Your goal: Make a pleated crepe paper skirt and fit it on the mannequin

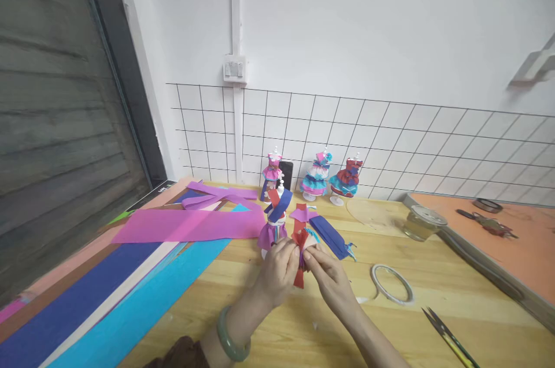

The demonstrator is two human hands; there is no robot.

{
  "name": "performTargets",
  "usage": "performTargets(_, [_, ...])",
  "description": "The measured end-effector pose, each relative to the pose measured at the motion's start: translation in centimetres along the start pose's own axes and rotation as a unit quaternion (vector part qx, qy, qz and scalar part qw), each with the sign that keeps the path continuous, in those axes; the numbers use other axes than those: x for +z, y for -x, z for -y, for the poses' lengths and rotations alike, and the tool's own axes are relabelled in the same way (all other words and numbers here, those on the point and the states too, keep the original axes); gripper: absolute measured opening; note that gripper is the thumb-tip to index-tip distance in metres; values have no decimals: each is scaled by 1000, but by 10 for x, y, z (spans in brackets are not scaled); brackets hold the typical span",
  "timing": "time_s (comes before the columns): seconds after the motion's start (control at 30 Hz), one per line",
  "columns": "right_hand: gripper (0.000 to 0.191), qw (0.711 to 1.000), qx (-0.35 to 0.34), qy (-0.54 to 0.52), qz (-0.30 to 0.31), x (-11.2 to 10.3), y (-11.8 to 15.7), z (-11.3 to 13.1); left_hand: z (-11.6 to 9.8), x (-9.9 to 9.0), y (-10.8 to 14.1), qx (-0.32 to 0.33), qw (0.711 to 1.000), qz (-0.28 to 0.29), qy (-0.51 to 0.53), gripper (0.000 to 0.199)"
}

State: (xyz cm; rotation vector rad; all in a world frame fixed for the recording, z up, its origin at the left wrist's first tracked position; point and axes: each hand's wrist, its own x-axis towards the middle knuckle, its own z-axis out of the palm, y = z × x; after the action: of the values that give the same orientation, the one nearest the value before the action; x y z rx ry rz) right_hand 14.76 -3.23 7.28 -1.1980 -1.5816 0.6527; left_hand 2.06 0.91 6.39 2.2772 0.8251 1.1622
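Observation:
At the middle of the table, my left hand and my right hand pinch a gathered piece of crepe paper between thumbs and fingers. Its pleats show red, with pale and light-blue paper at the right side; my fingers hide the lower part. A red strip sticks out below my fingers. Just behind my left hand stands a small dress form with a blue and red crossed top and a purple skirt. Beside the hands lies a folded dark-blue strip, with a pink piece behind.
Long crepe paper sheets spread over the left side. Three dressed dress forms stand along the wall, near a dark phone. Rightward are a tape roll, scissors, a lidded clear container and an orange-surfaced tray.

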Motion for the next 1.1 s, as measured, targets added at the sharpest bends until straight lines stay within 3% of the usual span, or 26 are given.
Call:
performTargets(0.37, [20,993,-108,26,-29,23,-28,7,4,-26,-7,44,980,-157,-114,23])
performTargets(0.6, [23,986,-145,65,-52,28,-42,2,14,-26,-14,34,977,-210,-23,15])
performTargets(0.9, [13,992,-74,15,-104,30,-48,-8,21,-24,-17,-21,977,-214,-4,17])
performTargets(1.1, [15,993,-56,20,-100,31,-51,-13,29,-22,-16,-37,971,-235,11,14])
